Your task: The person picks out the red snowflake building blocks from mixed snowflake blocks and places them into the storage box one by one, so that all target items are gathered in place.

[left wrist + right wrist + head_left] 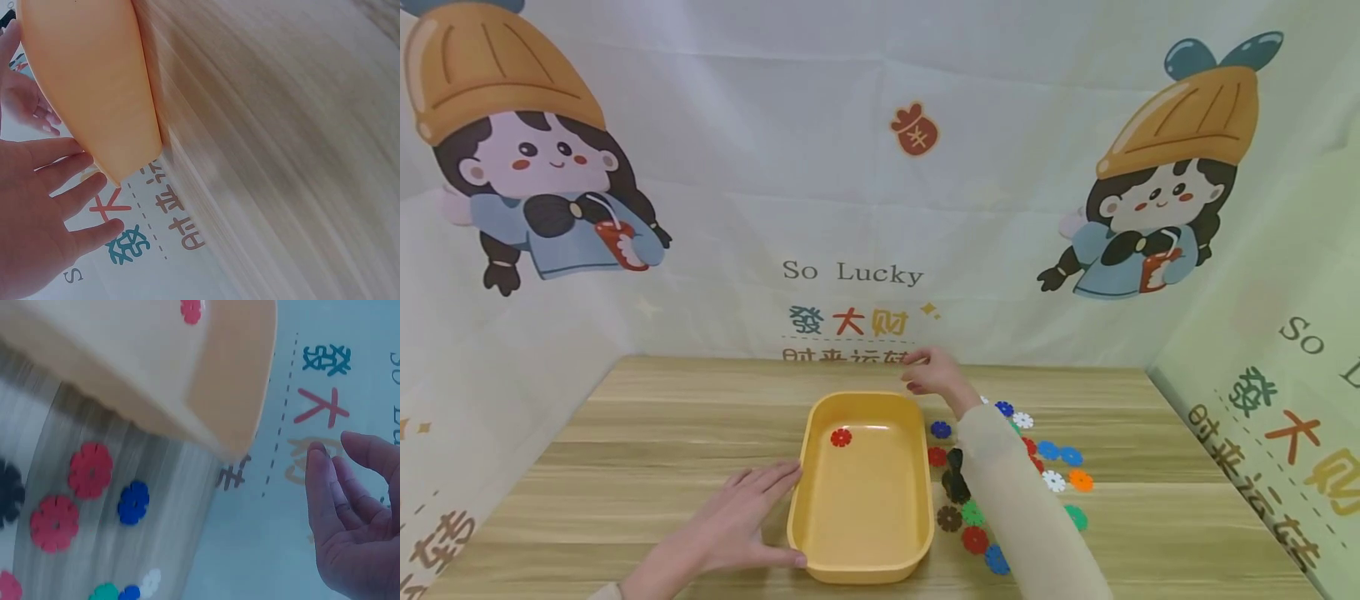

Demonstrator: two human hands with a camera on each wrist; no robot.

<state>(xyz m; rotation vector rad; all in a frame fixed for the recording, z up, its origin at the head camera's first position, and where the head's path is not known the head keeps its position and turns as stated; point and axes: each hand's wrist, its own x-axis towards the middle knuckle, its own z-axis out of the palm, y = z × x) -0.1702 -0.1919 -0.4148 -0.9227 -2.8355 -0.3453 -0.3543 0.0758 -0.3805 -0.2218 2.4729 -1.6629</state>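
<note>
A yellow rectangular tub (861, 575) stands on the table with one red snowflake disc (841, 437) inside, near its far left part. Against the tub's left side rests my left hand (730, 518), its fingers extended along the rim and its thumb at the near corner. In the left wrist view, those fingertips touch the tub's outer wall (100, 81). My right hand (937, 375) hovers past the tub's far right corner, holding nothing. The right wrist view shows its thumb and loosely bent fingers (319, 487) apart from each other.
Several notched plastic discs lie right of the tub, among them a blue one (941, 430), a red one (975, 539) and an orange one (1081, 481). My right sleeve (1022, 492) covers some of them. A printed cloth backdrop (850, 167) encloses the wood-grain table (700, 408).
</note>
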